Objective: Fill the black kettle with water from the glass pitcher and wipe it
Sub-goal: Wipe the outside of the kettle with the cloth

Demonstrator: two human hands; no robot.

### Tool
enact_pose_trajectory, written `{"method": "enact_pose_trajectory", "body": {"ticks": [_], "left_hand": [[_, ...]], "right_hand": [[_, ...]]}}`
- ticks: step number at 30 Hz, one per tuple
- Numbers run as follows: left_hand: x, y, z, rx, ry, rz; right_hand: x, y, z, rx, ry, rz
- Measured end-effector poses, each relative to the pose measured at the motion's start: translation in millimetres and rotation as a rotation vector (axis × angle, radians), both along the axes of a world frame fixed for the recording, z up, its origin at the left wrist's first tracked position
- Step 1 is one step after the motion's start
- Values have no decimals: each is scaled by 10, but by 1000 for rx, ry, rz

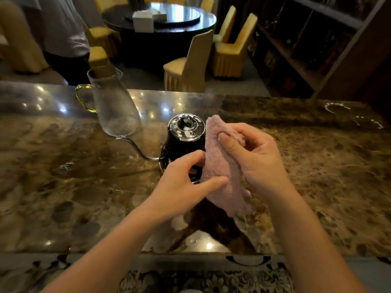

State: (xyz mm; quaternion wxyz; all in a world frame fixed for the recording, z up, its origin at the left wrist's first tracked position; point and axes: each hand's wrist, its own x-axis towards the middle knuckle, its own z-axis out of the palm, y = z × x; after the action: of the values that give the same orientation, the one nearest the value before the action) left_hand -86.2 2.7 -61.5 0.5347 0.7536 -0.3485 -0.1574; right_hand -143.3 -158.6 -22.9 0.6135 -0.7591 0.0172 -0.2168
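The black kettle stands upright on the marble counter, lid on, its thin gooseneck spout pointing left. A pink cloth hangs in front of the kettle's right side. My right hand grips the cloth's upper part, thumb pressed on it. My left hand pinches the cloth's lower left edge, just in front of the kettle's base. The glass pitcher with a yellow handle stands behind and left of the kettle; it looks nearly empty.
Water rings and drops mark the counter at the far right. Beyond the counter are yellow chairs, a round dark table, a standing person at back left, and shelving on the right.
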Motion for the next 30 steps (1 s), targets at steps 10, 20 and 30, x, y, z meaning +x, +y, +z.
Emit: {"method": "enact_pose_trajectory", "body": {"ticks": [10, 20, 30], "left_hand": [[159, 240, 280, -277, 528, -115], [366, 346, 385, -506, 826, -298], [435, 314, 24, -755, 1362, -332]], "right_hand": [[132, -50, 85, 231, 268, -227], [-229, 193, -210, 297, 482, 268], [-332, 278, -525, 611, 520, 284]]}}
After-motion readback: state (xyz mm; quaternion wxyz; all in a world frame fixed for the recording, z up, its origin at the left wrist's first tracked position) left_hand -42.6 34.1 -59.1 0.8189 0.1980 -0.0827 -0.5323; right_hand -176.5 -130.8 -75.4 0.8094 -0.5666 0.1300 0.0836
